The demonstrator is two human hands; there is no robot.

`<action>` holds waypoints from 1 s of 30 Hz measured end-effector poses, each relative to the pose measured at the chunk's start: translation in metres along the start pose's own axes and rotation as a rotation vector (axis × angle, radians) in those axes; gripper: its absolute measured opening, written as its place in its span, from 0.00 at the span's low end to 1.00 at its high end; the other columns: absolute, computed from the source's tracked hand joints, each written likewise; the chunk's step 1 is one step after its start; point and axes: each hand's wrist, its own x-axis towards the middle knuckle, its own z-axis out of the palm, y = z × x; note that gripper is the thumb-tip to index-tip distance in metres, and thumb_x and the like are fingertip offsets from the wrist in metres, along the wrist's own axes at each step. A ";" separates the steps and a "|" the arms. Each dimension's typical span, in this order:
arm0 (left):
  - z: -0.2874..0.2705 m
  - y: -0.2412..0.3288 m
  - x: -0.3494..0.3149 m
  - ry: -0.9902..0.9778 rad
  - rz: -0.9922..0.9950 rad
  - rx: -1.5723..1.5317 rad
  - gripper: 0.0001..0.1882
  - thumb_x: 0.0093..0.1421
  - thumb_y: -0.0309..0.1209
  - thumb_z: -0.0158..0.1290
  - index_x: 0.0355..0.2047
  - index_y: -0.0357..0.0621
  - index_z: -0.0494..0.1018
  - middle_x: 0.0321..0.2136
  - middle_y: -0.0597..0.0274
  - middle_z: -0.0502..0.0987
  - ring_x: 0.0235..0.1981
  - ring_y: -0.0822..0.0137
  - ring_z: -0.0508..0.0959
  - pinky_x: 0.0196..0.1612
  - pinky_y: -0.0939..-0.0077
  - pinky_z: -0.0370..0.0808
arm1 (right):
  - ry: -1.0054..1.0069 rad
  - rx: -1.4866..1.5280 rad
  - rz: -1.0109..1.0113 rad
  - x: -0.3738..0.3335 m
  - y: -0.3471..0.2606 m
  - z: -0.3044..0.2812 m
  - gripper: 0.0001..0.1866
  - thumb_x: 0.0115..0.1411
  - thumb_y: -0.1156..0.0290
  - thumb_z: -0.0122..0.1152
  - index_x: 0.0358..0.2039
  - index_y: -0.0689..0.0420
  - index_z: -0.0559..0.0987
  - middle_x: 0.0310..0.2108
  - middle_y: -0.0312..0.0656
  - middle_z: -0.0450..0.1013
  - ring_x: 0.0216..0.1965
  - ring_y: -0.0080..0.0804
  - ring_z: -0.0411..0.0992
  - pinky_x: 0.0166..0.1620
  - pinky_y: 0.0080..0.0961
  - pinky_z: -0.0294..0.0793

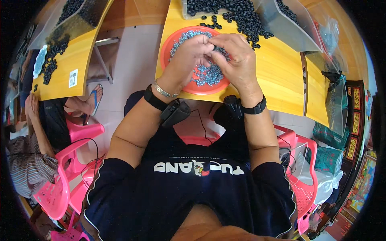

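- Since the silvery bits (209,75) are small and loose, your hands meet above the red basin (206,90), probably so that any dropped one falls back inside.
- Between the thumb and forefinger of your right hand (239,60), clamped together, sits a small dark piece (215,47); a fingertip pinch seems to suit something that little, though its exact form is hidden.
- Your left hand (189,58) comes in from the other side, its fingers curled close beside the piece, perhaps to steady or meet it; whether they grip anything, you cannot tell, as they are blurred.
- Just beyond the basin, black rings (246,22) lie heaped on the yellow table (277,82), spilling toward your right hand, which likely keeps them within easy reach.
- Behind that heap, a clear bin (291,32) stands to the right with more rings in it, its walls presumably there to contain them.
- Near the table's front edge, the basin rests centred before your chest, likely so that both forearms can reach it evenly.
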 end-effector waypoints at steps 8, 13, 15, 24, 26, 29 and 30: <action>-0.007 -0.008 0.005 -0.186 0.007 -0.476 0.11 0.63 0.32 0.43 0.41 0.39 0.69 0.33 0.65 0.72 0.35 0.74 0.73 0.39 0.77 0.70 | 0.057 0.310 0.240 0.002 -0.005 -0.001 0.16 0.43 0.74 0.66 0.36 0.56 0.80 0.34 0.41 0.75 0.36 0.36 0.73 0.39 0.27 0.73; -0.005 -0.004 0.003 -0.155 0.002 -0.369 0.13 0.63 0.32 0.43 0.44 0.37 0.67 0.35 0.63 0.72 0.38 0.72 0.73 0.42 0.75 0.70 | 0.075 0.265 0.067 0.002 -0.002 0.002 0.16 0.43 0.76 0.65 0.37 0.56 0.80 0.35 0.41 0.76 0.37 0.37 0.73 0.40 0.28 0.73; -0.005 -0.003 0.002 -0.125 0.005 -0.264 0.16 0.63 0.33 0.42 0.46 0.35 0.66 0.37 0.61 0.71 0.39 0.71 0.73 0.45 0.73 0.70 | 0.054 0.158 0.015 0.002 -0.002 0.002 0.14 0.44 0.77 0.64 0.35 0.56 0.80 0.36 0.41 0.76 0.38 0.38 0.73 0.41 0.28 0.72; -0.010 -0.006 0.004 -0.184 0.020 -0.234 0.18 0.62 0.32 0.41 0.48 0.33 0.64 0.37 0.59 0.72 0.40 0.70 0.73 0.46 0.73 0.70 | 0.061 0.337 0.234 0.004 -0.016 -0.002 0.11 0.45 0.77 0.63 0.33 0.57 0.79 0.36 0.41 0.76 0.39 0.37 0.73 0.42 0.29 0.72; -0.006 -0.002 0.002 -0.208 0.046 -0.215 0.19 0.62 0.33 0.41 0.49 0.33 0.64 0.37 0.59 0.72 0.39 0.71 0.74 0.46 0.74 0.70 | 0.050 0.337 0.170 0.003 -0.009 -0.002 0.12 0.45 0.78 0.63 0.33 0.57 0.79 0.36 0.41 0.76 0.39 0.37 0.73 0.43 0.29 0.72; -0.003 0.002 0.001 -0.177 0.028 -0.229 0.20 0.62 0.33 0.41 0.50 0.32 0.63 0.37 0.60 0.72 0.39 0.71 0.74 0.45 0.74 0.70 | 0.015 0.310 0.079 0.001 -0.001 -0.005 0.11 0.46 0.78 0.63 0.33 0.59 0.78 0.38 0.42 0.75 0.42 0.36 0.73 0.45 0.29 0.71; -0.004 0.001 0.001 -0.176 0.027 -0.229 0.20 0.62 0.33 0.41 0.50 0.32 0.63 0.37 0.60 0.72 0.39 0.71 0.74 0.45 0.74 0.70 | -0.007 0.283 0.054 0.001 -0.001 -0.005 0.11 0.47 0.77 0.63 0.34 0.60 0.78 0.40 0.42 0.75 0.44 0.35 0.72 0.47 0.29 0.70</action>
